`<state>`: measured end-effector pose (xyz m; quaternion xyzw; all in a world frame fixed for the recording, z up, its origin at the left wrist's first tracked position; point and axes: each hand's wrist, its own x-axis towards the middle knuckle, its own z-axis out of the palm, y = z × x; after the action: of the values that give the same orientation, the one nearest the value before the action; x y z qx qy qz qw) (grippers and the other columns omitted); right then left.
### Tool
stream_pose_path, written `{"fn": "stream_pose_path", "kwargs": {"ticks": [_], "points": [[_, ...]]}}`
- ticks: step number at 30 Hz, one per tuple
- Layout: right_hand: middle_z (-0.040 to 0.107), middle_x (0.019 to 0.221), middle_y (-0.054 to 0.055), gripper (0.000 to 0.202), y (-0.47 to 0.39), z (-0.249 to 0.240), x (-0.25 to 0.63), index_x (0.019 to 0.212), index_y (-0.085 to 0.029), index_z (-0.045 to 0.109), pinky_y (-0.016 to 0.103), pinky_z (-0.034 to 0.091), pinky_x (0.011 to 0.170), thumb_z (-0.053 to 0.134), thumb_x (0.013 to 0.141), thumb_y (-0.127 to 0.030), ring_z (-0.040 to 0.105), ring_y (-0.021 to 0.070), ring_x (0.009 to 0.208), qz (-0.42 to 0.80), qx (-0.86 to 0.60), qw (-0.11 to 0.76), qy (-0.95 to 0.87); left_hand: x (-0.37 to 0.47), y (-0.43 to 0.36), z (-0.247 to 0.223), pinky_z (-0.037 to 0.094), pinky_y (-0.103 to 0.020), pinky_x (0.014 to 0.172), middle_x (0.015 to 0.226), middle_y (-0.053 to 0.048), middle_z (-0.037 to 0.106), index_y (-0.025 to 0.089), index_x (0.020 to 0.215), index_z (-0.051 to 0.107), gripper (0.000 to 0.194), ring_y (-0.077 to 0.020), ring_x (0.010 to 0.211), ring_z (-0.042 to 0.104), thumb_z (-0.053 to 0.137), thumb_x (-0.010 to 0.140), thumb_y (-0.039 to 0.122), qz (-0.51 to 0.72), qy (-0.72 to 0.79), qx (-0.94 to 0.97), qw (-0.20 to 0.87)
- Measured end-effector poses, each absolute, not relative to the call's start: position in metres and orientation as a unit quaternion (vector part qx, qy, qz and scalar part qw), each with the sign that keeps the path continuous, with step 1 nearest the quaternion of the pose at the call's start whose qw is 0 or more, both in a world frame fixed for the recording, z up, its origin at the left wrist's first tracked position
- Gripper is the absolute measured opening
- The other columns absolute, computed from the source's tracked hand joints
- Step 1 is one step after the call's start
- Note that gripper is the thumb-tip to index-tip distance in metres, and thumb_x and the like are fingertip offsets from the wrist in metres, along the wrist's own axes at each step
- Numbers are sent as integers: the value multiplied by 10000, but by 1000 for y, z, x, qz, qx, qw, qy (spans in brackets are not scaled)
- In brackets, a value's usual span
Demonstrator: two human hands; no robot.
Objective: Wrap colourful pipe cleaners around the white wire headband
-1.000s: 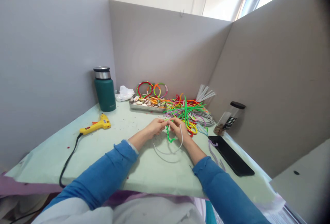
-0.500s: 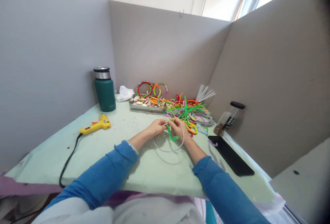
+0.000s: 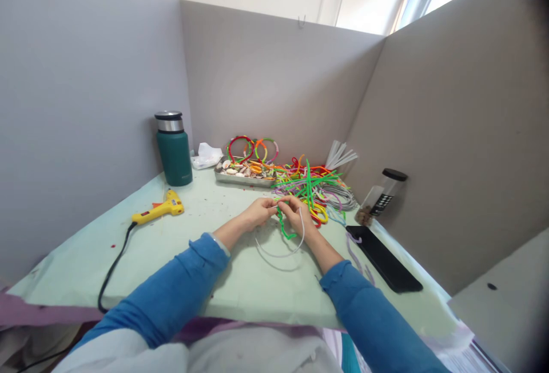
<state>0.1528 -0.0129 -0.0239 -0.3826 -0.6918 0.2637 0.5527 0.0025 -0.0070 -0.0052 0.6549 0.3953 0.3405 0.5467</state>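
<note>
Your left hand (image 3: 259,213) and right hand (image 3: 295,213) are holding their fingers clamped on the white hoop (image 3: 283,256). Green strand (image 3: 282,227) is dangling between them; winding is seemingly just starting, the hoop's lower curve showing bare.

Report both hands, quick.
Left hand: closed, pinching the white wire near the green strand.
Right hand: closed, holding the white wire and green strand.

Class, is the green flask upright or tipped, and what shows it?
Upright: the flask stands on its base, with its lid at the top.
</note>
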Motion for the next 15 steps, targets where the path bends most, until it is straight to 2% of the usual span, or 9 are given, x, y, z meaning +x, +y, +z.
{"fn": "stream_pose_path", "kwargs": {"ticks": [4,9,15], "points": [[505,583,-30,199,-15,-24,153,821,-193,600,232,320,490,591,732,-371,429,115,507,265,-399,537,-694,2,-10,-1,166,-191,393,469,85,320,138,782,539,249,-29,371,237,622,702,358,333,400,650,554],[527,635,-18,189,-16,-25,154,812,-187,587,232,340,506,561,757,-366,452,117,541,272,-388,538,-697,2,-7,-4,143,-197,386,472,91,297,144,749,508,213,-29,367,216,605,696,326,330,391,654,557],[529,653,-14,222,-11,-29,156,839,-180,584,236,350,523,539,772,-387,457,120,561,281,-387,533,-697,2,-3,-10,176,-200,407,531,66,399,138,732,523,181,-30,401,276,609,640,269,350,381,688,509]]}}
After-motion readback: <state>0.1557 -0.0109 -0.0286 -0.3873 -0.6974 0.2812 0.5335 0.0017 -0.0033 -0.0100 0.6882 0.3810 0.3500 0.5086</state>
